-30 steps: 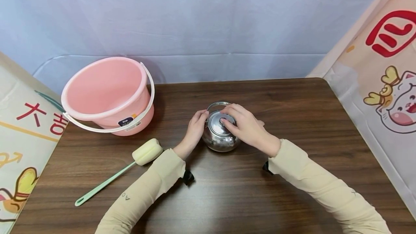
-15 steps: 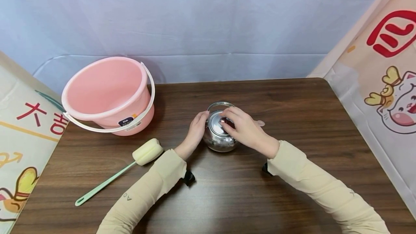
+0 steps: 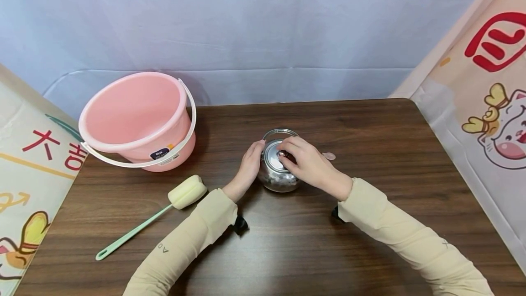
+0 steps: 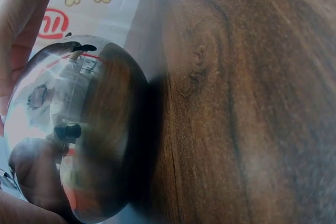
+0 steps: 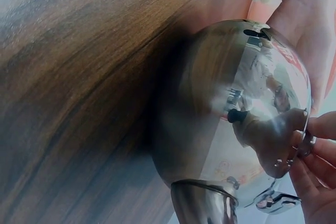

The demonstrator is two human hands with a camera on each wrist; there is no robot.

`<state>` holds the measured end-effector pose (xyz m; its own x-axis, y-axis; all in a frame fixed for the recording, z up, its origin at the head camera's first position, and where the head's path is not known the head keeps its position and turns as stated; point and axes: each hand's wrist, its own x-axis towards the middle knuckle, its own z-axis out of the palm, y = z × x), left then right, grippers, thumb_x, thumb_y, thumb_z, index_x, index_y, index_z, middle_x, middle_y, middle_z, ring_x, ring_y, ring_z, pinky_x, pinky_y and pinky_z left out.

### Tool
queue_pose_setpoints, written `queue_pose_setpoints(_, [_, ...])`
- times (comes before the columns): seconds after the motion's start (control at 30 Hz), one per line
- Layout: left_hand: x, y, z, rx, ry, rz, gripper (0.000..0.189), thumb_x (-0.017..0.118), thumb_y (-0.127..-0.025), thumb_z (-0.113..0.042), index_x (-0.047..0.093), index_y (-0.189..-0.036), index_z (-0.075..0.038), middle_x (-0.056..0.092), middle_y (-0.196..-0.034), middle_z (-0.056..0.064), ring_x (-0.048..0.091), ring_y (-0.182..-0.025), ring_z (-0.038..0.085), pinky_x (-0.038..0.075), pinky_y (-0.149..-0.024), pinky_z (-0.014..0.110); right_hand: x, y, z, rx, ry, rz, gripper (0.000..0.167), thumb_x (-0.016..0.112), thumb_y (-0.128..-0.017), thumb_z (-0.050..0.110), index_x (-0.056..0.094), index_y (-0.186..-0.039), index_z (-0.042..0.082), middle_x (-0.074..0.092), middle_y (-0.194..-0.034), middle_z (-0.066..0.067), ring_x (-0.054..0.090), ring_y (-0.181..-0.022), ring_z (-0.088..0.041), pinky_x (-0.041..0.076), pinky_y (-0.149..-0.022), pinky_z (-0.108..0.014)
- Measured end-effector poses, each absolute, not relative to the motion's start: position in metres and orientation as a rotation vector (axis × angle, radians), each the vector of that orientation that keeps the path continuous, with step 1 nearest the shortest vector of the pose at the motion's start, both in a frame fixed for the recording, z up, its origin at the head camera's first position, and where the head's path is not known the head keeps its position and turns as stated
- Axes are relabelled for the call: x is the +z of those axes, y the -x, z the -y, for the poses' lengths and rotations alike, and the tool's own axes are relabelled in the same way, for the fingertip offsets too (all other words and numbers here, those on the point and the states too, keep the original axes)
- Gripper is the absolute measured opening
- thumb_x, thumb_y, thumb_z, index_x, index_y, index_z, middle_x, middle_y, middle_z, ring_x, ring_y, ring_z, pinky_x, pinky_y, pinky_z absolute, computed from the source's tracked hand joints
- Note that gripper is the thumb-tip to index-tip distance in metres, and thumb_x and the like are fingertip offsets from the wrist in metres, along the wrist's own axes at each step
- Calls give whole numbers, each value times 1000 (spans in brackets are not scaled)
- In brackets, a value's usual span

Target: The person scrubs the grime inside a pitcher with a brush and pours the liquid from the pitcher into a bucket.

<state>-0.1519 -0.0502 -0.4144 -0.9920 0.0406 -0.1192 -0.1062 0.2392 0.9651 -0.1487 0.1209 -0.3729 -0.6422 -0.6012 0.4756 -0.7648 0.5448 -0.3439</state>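
Observation:
A shiny stainless steel kettle (image 3: pixel 279 181) stands upright on the wooden table, its round lid (image 3: pixel 271 158) on top. My right hand (image 3: pixel 310 161) pinches the small lid knob (image 3: pixel 281 153) between thumb and fingers; the right wrist view shows those fingertips (image 5: pixel 310 156) at the lid's top. Flat along the kettle's left side rests my left hand (image 3: pixel 248 166), fingers fairly straight and pointing away from me. The wire handle (image 3: pixel 280 130) leans to the far side. Pointing right, the spout (image 5: pixel 205 203) is mostly behind my right hand in the head view.
A pink bucket (image 3: pixel 181 150) with a white handle stands at the back left. In front of it lies a sponge brush (image 3: pixel 186 192) with a green stick, close to my left sleeve. The table (image 3: pixel 370 122) ends at a pale cloth backdrop (image 3: pixel 246 35).
My right hand has shifted slightly, its fingers drawing closer around the lid knob. More of the spout's tip shows beyond it. The left hand has barely moved and stays against the kettle.

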Motion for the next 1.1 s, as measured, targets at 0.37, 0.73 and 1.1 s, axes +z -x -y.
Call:
queue_pose_setpoints(0.37, [-413, 152, 50, 1883, 57, -2370, 50, 32, -96, -36, 48, -129, -2, 48, -133, 9, 37, -127, 19, 26, -105, 33, -370, 151, -121, 751, -1189, 2407, 17, 66, -81, 5, 66, -96, -1, 62, -97, -10, 57, -94, -21, 48, -79, -33])
queue_pose_setpoints(0.73, [-413, 152, 49, 1909, 71, -2352, 48, 34, -96, -34, 49, -127, -1, 49, -132, 11, 38, -126, 20, 26, -105, 33, -364, 152, -122, 772, -1193, 2343, 16, 68, -79, 4, 67, -94, -2, 62, -95, -11, 57, -90, -22, 49, -77, -33])
queue_pose_setpoints(1.1, [-415, 153, 49, 1892, 64, -2390, 46, 34, -96, -33, 52, -125, -3, 50, -130, 11, 40, -125, 20, 27, -104, 32, -349, 152, -127, 747, -1147, 2345, 18, 67, -80, 7, 67, -96, -1, 62, -98, -9, 57, -89, -19, 48, -75, -32])
